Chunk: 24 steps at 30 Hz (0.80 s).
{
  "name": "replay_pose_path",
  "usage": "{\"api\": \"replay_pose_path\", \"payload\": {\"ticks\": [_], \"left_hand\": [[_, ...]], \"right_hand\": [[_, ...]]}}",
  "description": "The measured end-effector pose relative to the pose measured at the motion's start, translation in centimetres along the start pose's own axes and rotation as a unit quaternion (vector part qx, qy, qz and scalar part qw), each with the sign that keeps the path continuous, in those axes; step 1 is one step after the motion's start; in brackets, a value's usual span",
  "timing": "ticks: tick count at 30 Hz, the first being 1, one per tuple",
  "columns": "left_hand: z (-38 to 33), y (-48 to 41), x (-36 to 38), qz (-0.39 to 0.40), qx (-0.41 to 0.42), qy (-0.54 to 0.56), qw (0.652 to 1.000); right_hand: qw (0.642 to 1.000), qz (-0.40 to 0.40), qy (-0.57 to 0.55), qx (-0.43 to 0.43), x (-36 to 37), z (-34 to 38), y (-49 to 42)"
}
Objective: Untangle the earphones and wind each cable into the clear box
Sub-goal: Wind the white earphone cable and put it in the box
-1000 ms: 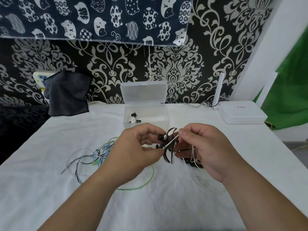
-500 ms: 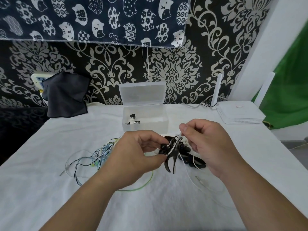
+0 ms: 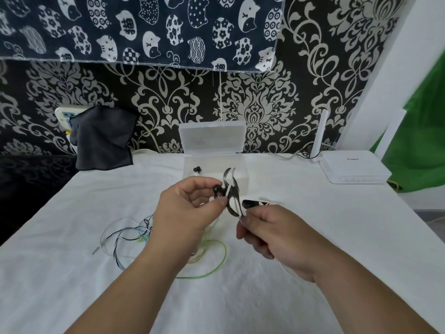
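My left hand (image 3: 185,213) pinches a pair of black ear-hook earphones (image 3: 231,194) just in front of the clear box (image 3: 243,171); their curved hooks point upward. My right hand (image 3: 269,232) pinches the lower end of the same earphones, where the white cable (image 3: 262,203) runs off behind it. The box stands open at the back of the table with its lid (image 3: 213,138) up, and a small black and white earbud (image 3: 197,170) lies inside. A tangle of blue, black and green cables (image 3: 134,233) lies on the white cloth left of my left wrist.
A white router (image 3: 354,168) with an upright antenna (image 3: 319,132) sits at the back right. A dark cloth (image 3: 103,138) hangs over a wall socket (image 3: 63,115) at the back left. A green sheet (image 3: 423,131) hangs at the right.
The earphones have been turned over, so the hooks that hung down now point up. My right hand has dropped from above them to below and nearer me. My left hand has risen toward the box.
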<state>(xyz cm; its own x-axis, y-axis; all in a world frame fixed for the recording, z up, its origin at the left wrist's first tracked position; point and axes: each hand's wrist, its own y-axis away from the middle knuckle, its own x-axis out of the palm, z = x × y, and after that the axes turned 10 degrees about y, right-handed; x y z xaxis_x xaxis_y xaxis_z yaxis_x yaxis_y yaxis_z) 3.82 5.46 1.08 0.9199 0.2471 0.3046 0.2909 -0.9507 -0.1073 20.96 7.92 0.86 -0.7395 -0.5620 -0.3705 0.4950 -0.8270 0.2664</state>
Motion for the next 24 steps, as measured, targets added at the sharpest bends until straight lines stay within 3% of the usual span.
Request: {"api": "replay_pose_path", "payload": {"ticks": [4,8,11,13,16,20,24], "left_hand": [[0.0,-0.4,-0.5,-0.034,0.006,-0.026,0.999],[-0.2,-0.4,-0.7,-0.030,0.020,-0.085,0.996],[-0.2,-0.1,-0.6,-0.007,0.064,-0.199,0.978],[0.0,0.3,-0.5,0.032,0.105,-0.308,0.945],[0.2,0.7,-0.3,0.073,0.122,-0.391,0.910],[0.0,0.9,-0.1,0.103,0.056,-0.328,0.937],[-0.4,1.0,0.0,0.144,-0.016,-0.251,0.957]], "right_hand": [[0.998,0.056,0.018,-0.022,0.0,0.3,0.5],[0.998,0.036,0.029,-0.045,-0.6,0.5,0.6],[0.996,0.050,0.031,-0.072,-0.9,0.6,0.8],[0.994,0.052,0.004,-0.100,-1.0,0.8,0.9],[0.990,-0.015,-0.061,-0.123,-1.8,1.2,0.8],[0.977,-0.173,-0.029,-0.118,-3.5,1.0,0.6],[0.956,-0.268,0.047,-0.110,-3.6,0.8,0.3]]}}
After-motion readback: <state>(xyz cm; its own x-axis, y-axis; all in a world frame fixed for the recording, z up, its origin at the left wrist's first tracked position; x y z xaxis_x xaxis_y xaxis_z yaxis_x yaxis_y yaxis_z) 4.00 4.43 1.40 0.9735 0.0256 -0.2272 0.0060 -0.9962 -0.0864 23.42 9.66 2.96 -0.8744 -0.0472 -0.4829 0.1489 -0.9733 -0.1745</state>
